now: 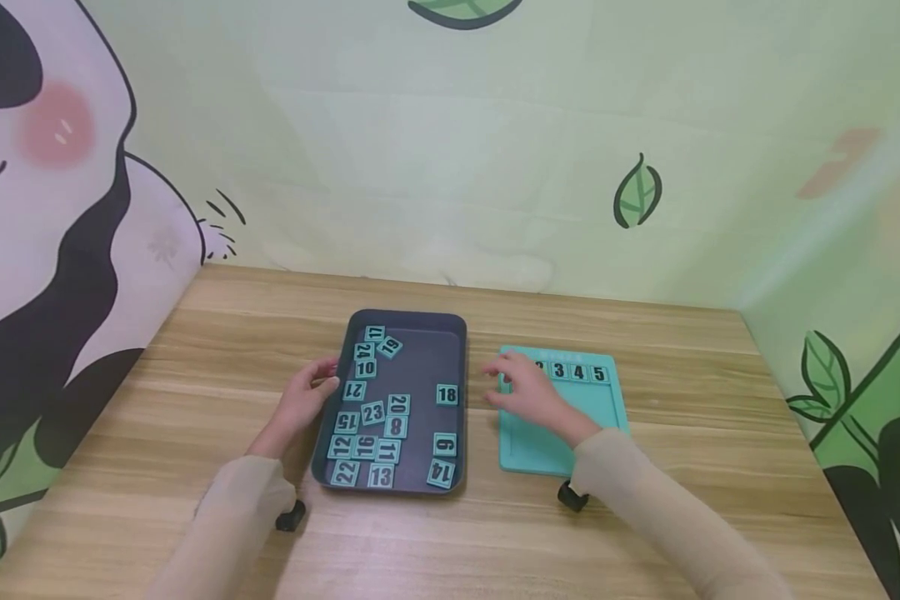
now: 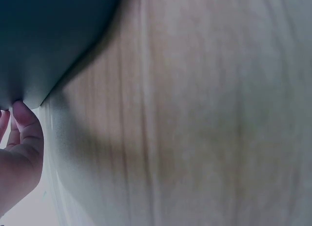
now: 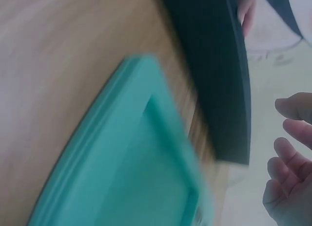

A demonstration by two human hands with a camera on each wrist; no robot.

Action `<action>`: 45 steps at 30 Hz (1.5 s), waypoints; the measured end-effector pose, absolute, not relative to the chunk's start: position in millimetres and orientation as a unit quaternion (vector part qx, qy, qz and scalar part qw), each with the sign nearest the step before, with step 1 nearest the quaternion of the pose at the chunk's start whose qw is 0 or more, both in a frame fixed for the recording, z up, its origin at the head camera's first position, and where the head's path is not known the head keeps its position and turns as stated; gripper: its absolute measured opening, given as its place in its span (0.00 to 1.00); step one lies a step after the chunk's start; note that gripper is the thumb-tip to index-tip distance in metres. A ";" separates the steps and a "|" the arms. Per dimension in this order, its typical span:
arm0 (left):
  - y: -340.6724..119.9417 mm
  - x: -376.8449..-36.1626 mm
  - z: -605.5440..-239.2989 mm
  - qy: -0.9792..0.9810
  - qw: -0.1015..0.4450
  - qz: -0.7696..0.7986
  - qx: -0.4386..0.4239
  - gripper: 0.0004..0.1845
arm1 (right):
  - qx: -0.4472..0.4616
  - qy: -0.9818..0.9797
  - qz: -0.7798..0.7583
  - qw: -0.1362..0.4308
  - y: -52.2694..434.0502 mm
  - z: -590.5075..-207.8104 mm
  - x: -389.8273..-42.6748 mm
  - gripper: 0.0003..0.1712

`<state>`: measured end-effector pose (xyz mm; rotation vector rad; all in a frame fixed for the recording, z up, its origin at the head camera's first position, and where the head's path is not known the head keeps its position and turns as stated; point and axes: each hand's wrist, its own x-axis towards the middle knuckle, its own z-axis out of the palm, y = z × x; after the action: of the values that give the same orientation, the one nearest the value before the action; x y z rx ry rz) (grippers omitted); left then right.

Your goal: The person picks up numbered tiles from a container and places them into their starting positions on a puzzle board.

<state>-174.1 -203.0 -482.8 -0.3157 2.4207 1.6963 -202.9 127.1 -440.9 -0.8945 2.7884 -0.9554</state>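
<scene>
Nearest the camera, two beige sleeves are seen reaching forward over the wooden desk [image 1: 645, 533]. The left hand [image 1: 306, 402] is laid against the left rim of the dark tray [image 1: 450, 329], its thumb and fingers touching the edge; whether the rim is actually pinched cannot be told, since the left wrist view is blurred and shows only a fingertip against the tray's underside. Loose numbered tiles [image 1: 372, 412] are scattered inside the tray, most of them in its near left half, with tile 18 [image 1: 447, 394] lying apart toward the right wall. Just right of the tray, the teal board [image 1: 528, 446] is placed with its long axis running away from the person. The right hand [image 1: 523, 387] is held over the board's far left corner with fingers relaxed and spread, nothing visibly gripped. In the far row, tiles 3, 4 and 5 [image 1: 579, 372] are seated. The tray's tiles lie to the left of the right hand, which is nearer to tile 18.
</scene>
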 end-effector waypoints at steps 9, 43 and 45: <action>-202.6 -173.7 -481.3 0.811 0.084 0.569 -0.108 0.22 | -0.385 0.878 -0.279 0.052 82.1 -433.9 -188.6 0.15; -202.7 -173.0 -483.3 0.808 0.071 0.577 -0.098 0.21 | -0.463 0.863 -0.103 0.176 23.3 -458.1 -185.0 0.21; -202.4 -173.0 -483.2 0.808 0.073 0.575 -0.099 0.22 | -0.458 0.866 -0.098 0.176 26.8 -458.1 -183.9 0.22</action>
<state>-173.0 -202.4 -483.2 -0.2989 2.4287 1.7287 -183.9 26.8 -458.1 -1.2956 2.4516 -0.2781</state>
